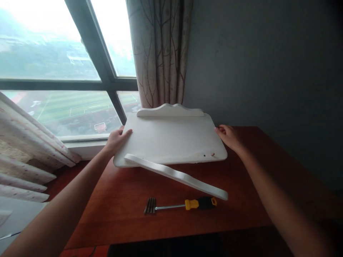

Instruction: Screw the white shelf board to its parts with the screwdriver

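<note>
My left hand point(116, 141) grips the left edge of a white board point(171, 137), thumb on top. At the right edge, my right hand point(226, 135) is closed on the same board. A wavy white rail point(170, 110) stands along the board's far edge. A second wavy strip point(177, 175) hangs askew, joined or resting near the front left corner and swung out over the table. A small peg point(212, 154) and a hole show near the front right corner. Below lie a yellow-and-black screwdriver point(198, 203) and several screws or bolts point(150, 206). The board's underside is hidden.
The reddish-brown wooden table point(120, 225) carries everything. A window point(66, 110) and a patterned curtain point(160, 53) are behind it, with another curtain point(24, 150) at the left. A grey wall point(262, 64) rises at the right.
</note>
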The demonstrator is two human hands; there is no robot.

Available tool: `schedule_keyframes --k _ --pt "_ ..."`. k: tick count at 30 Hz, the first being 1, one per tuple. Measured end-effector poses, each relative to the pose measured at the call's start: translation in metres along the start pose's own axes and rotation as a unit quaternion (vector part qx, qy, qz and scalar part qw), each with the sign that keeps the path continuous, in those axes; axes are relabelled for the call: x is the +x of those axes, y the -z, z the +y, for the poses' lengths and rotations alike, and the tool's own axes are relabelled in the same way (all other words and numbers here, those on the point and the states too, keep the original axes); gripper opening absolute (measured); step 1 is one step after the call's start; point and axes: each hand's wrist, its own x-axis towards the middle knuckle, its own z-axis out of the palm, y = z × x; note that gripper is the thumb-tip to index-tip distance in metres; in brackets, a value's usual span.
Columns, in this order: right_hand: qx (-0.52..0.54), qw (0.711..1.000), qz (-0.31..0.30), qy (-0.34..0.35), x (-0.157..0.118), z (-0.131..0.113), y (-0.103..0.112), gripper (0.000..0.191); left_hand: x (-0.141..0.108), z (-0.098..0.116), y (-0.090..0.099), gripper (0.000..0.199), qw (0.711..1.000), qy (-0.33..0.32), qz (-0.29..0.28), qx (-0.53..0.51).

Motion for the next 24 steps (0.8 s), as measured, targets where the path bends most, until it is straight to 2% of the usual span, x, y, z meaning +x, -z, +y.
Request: schedule_keyframes --k 2,4,5,7,9,11,13,18,21,24 --pt "0.006 0.999 -0.04 0.035 -0.039 -0.021 0.016 0.047 0.0 -0.001 0.0 0.055 1.0 0.001 -0.001 0.004" --pt "0.012 0.969 -0.22 0.114 -0.088 -0.039 0.026 0.051 -0.001 -0.001 0.0 0.055 1.0 -0.001 -0.003 0.007" --pt "-0.006 0.953 -0.269 0.141 -0.112 -0.045 0.028 0.056 -0.001 -0.001 0.0 0.055 1.0 -0.003 -0.003 0.01" --pt "-0.074 0.937 -0.289 0.18 -0.153 -0.051 0.024 0.073 -0.001 0.0 0.0 0.054 1.0 -0.008 -0.003 0.019" --pt "-0.111 0.934 -0.276 0.198 -0.178 -0.047 0.015 0.063 0.0 0.0 0.0 0.052 0.999 -0.011 -0.003 0.031" --pt "-0.114 0.936 -0.249 0.222 -0.185 -0.037 0.006 0.042 0.0 0.001 0.0 0.052 0.999 -0.012 -0.005 0.043" --pt "-0.109 0.937 -0.207 0.26 -0.181 -0.028 0.002 0.03 0.0 0.0 0.0 0.052 0.999 -0.01 -0.007 0.049" --pt "-0.132 0.928 -0.12 0.328 -0.167 -0.025 0.008 0.03 -0.007 -0.004 0.002 0.049 0.999 0.003 -0.017 0.05" --pt "-0.152 0.921 -0.102 0.343 -0.161 -0.031 0.014 0.028 -0.013 -0.007 0.004 0.049 0.998 0.016 -0.029 0.049" --pt "-0.169 0.916 -0.11 0.348 -0.151 -0.037 0.02 0.029 -0.019 -0.009 0.005 0.049 0.998 0.026 -0.04 0.045"
